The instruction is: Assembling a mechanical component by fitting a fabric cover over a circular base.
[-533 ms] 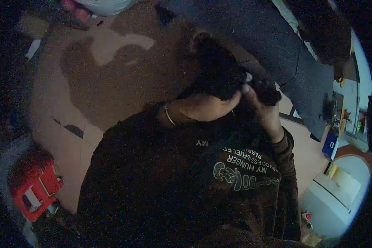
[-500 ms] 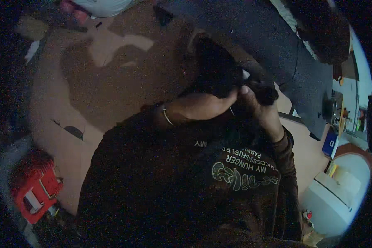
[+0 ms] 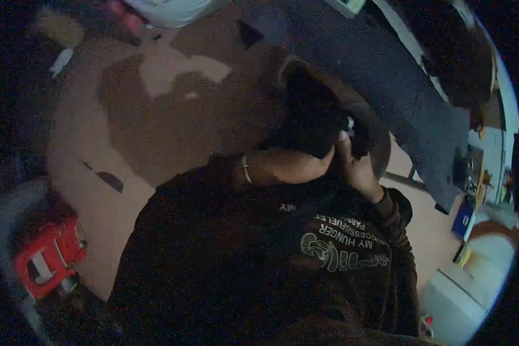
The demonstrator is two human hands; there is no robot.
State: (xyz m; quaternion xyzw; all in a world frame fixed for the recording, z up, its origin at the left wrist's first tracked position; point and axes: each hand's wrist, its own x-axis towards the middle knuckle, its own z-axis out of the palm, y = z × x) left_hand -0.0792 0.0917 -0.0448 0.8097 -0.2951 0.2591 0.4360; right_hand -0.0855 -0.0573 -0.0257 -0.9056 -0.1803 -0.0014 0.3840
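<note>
In poor light, a black, soft-looking bundle (image 3: 311, 106), perhaps cloth, is held up in front of my chest. My left hand (image 3: 297, 166), with a pale bangle at the wrist, reaches across and grips its lower edge; most of the fingers are lost in the dark. My right hand (image 3: 357, 167) is closed at the bundle's right end, thumb pointing up and close to the left hand's thumb. Just above that thumb shows a small whitish bit (image 3: 349, 123), too small to name. Both forearms are in dark sleeves.
A dark grey sheet-like surface (image 3: 409, 121) spreads at the upper right. At the lower left lies a red plastic item (image 3: 49, 254). On the right are a blue box (image 3: 462, 217) and a pale rounded container (image 3: 455, 297). A white bulging bag (image 3: 173, 10) sits at the top.
The view has shifted a little, so the scene sits slightly right and lower. My hands stay together at the black bundle; the whitish bit shows a little differently.
</note>
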